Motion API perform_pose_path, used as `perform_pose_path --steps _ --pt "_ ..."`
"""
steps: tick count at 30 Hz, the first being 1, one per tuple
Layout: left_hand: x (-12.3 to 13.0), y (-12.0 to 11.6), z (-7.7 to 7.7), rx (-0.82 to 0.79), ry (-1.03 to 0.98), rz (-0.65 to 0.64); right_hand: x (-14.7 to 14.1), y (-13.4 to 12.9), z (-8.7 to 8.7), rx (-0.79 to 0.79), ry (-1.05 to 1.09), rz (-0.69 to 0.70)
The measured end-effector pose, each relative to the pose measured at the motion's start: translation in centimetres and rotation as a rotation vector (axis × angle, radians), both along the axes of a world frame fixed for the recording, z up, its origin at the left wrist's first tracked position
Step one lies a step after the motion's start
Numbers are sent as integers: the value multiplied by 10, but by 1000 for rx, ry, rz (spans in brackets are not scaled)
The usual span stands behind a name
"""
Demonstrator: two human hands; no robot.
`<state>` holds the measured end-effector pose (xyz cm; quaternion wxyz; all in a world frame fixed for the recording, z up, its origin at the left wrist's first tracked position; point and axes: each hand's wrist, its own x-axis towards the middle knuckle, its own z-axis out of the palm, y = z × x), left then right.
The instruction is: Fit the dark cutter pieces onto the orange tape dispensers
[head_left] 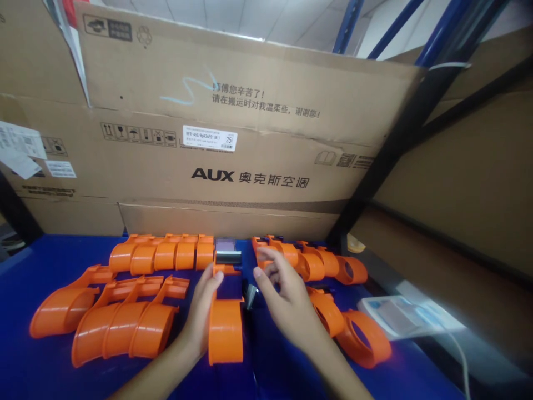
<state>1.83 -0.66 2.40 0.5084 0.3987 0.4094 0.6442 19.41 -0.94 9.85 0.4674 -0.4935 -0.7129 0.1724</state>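
Observation:
My left hand (204,305) is closed around an orange plastic tape dispenser (225,333), held upright with its round hub at the bottom. A silvery strip with a toothed edge (229,257) shows at the dispenser's top end; whether it is fixed there I cannot tell. To the right, my right hand (287,294) hovers apart from the dispenser, fingers loosely bent and thumb away from them, with nothing visible in its grasp. Between the hands, a small shiny metal piece (251,296) lies on the blue tabletop (275,361).
Orange dispensers stand in rows at left (154,328), back left (164,255) and right (362,339), the right ones with dark parts at their tops. A large cardboard sheet (145,183) rises behind the table. A white device with a cable (391,316) sits at right, beside a dark rack post (387,139).

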Motion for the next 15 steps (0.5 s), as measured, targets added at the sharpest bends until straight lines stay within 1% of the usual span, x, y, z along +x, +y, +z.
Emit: perform_pose_path --steps 1,3,5,7,11,15 --pt "0 0 4 -18 -25 -14 -3 6 -3 -85 -24 75" --pt "1 0 12 -7 -60 -64 -7 15 -8 -201 -40 228" --pt "2 0 16 48 -54 -115 -11 23 -12 -243 -16 316" --pt "2 0 17 67 -45 -107 -13 29 -14 -242 20 349" --pt "1 3 14 51 0 -44 -13 38 -21 -272 59 392" --pt "1 5 14 41 4 -69 -13 41 -29 -301 147 389"
